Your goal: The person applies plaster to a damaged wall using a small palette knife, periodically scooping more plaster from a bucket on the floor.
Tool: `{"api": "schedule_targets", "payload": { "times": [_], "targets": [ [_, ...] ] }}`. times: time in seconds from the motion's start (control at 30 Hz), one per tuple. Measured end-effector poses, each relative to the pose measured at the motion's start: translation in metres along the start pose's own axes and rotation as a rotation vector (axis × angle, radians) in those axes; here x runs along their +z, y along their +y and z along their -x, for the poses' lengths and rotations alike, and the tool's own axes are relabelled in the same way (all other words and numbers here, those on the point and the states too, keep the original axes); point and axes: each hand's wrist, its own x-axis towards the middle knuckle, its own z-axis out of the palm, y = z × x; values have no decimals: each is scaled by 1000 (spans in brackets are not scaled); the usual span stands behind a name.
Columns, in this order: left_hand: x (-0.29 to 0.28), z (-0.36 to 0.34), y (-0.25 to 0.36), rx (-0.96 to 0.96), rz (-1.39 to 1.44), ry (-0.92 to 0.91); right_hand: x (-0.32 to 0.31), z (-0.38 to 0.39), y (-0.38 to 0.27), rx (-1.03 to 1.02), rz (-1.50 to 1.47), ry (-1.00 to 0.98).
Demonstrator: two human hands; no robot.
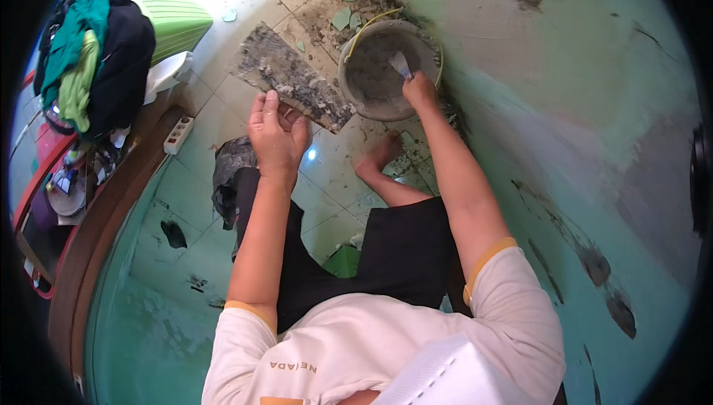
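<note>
Two hands share the work: at the centre left of the frame, the left hand (278, 134) pinches the near edge of the board (293, 70), how far its fingers reach underneath being hidden, while at the upper centre the right hand (420, 91) is curled tightly around the handle of the scraper (401, 65). Handling them well probably calls for a level, steady board close to the rim, so drips land back inside, and for small loads lifted with a loose wrist, the blade's underside wiped on the rim. Old crust is best kept from crumbling in. The board, lying slantwise between upper left and centre, is a thin oblong, mottled grey and brown with dark, rough patches and a paler near edge; its lower right end is just beside the bucket (349, 85), touching or not I cannot tell. The scraper's pale, flat blade flares toward its tip, over the bucket's inside. The bucket, at the upper centre, is round and grey-smeared, with a yellow handle (364, 31), and holds a dull grey mix (371, 67).
</note>
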Motion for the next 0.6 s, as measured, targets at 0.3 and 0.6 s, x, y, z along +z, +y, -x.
{"api": "schedule_targets", "payload": {
  "times": [0.3, 0.6],
  "targets": [
    [-19, -38, -28, -20, 2, -24, 46, -47, -44, -34, -70, 229],
    [-41, -30, -40, -115, -49, 55, 38, 0, 7, -334, -35, 157]
  ]
}}
